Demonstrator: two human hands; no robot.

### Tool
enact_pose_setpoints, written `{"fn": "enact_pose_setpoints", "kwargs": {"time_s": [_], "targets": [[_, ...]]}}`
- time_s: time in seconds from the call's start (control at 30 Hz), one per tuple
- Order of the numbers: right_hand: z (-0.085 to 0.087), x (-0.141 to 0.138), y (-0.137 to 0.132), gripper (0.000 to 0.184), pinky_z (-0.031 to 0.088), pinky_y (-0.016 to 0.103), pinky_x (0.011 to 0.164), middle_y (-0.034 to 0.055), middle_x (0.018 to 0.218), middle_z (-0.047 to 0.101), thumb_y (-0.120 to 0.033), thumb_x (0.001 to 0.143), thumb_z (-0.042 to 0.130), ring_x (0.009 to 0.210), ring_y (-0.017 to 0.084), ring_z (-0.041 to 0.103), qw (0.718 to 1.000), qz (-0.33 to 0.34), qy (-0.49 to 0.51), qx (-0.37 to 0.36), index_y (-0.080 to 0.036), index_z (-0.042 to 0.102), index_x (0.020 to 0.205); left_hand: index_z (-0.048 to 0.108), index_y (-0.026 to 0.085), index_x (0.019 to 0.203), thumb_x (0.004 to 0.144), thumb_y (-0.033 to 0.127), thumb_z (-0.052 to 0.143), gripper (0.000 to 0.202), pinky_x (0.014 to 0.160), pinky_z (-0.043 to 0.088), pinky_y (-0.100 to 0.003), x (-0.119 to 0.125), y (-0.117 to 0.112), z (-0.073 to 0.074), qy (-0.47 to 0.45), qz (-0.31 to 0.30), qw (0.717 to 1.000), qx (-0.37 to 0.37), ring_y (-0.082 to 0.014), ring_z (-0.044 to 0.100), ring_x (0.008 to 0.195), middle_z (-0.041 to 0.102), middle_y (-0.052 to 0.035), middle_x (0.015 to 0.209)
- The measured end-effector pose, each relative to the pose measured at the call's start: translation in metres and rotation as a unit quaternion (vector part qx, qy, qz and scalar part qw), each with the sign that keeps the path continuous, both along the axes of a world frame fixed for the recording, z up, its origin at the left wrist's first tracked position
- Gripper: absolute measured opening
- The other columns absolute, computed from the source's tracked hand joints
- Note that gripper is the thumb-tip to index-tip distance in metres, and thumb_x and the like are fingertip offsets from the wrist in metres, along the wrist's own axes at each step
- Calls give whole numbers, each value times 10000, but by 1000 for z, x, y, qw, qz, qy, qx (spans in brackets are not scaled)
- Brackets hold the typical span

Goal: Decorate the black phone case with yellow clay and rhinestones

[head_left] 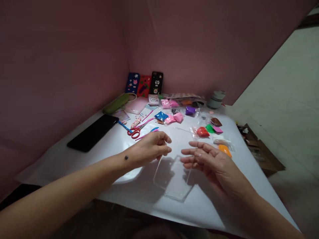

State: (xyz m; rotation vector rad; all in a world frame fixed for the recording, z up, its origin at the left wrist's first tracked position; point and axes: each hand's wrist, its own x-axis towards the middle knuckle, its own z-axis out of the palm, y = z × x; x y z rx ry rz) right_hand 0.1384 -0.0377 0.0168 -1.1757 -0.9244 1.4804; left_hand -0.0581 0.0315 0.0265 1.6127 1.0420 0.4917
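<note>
The left hand (pixel 152 147) is curled, thumb and forefinger drawn together on the upper left edge of a clear phone case (pixel 173 181); the right hand (pixel 211 162) is spread loose, fingers long and nearly flat, their tips against the case's right edge but closed on nothing. The case sits between the two hands at the near middle of the white table (pixel 74 156), its far end raised a little (its shadow falls to the left beneath it).

Beyond the hands lie small packets of clay: red (pixel 202 132), green (pixel 210 128), orange (pixel 225 150) just past the right fingers, purple (pixel 190 110) and blue (pixel 161 116) farther back. Red scissors (pixel 136 132) lie just beyond the left hand; a black phone (pixel 93 132) rests well to the left. Three decorated cases (pixel 144 84) lean upright on the pink wall, and a grey jar (pixel 216 99) stands to their right.
</note>
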Motion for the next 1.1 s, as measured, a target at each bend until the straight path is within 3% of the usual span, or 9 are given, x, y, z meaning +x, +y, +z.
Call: {"fn": "enact_pose_setpoints", "kwargs": {"time_s": [0.2,0.37,0.43,0.57,0.67,0.77,0.87,0.97,1.1], "targets": [[9,29,33,241,526,383,810,97,1025,700,-322,802,636,837,207,686,984,-27,-159,78,-164,644,985,540,135,1011,757,262,569,286,392,289,-204,5,33,-13,72,0,997,37,-95,437,393,520,51,512],[12,47,32,165,486,385,750,56,837,706,-327,767,665,784,231,642,941,2,-317,114,-205,717,866,524,146,1174,748,266,567,444,392,286,-215,2,43,-28,123,-16,990,64,-141,502,418,574,41,515],[8,53,25,181,465,430,772,82,880,705,-332,758,662,850,281,631,893,23,-425,148,-212,722,881,507,159,1216,759,282,566,477,415,297,-221,1,43,-31,131,-23,988,76,-148,518,446,580,42,552],[-9,58,14,433,479,516,754,180,998,674,-341,751,654,945,373,602,701,105,-669,224,-140,639,1134,530,183,1203,783,304,569,438,513,322,-234,3,43,-33,142,-27,977,160,-167,547,557,581,36,605],[-21,53,13,495,500,507,728,192,952,654,-252,762,631,879,350,605,655,152,-707,220,-60,578,1215,508,200,1237,810,334,561,452,522,283,-246,5,43,-35,186,-30,961,203,-180,530,559,563,36,581],[-23,47,16,453,485,518,759,191,965,640,-207,798,564,885,337,592,682,158,-680,221,-40,564,1219,497,191,1242,842,371,529,439,517,261,-258,5,39,-38,232,-25,944,234,-190,520,555,553,24,577],[-12,44,18,418,459,476,841,159,1056,636,-213,838,523,971,308,580,784,148,-570,198,-115,557,1243,491,191,1225,889,330,469,364,528,303,-256,4,33,-41,198,-13,934,298,-159,508,552,560,14,638],[3,44,18,343,469,380,825,89,1059,671,-341,885,505,973,263,607,909,157,-374,92,-223,628,1183,477,196,1221,914,272,449,318,560,366,-241,5,25,-39,91,-50,923,369,-121,503,584,572,-4,735],[9,41,13,368,481,330,724,72,967,709,-427,850,542,845,229,647,971,202,-125,-26,-225,687,1121,522,183,1163,899,255,507,274,584,420,-225,11,11,-23,-9,-117,932,342,-99,513,646,567,-57,921]]}}
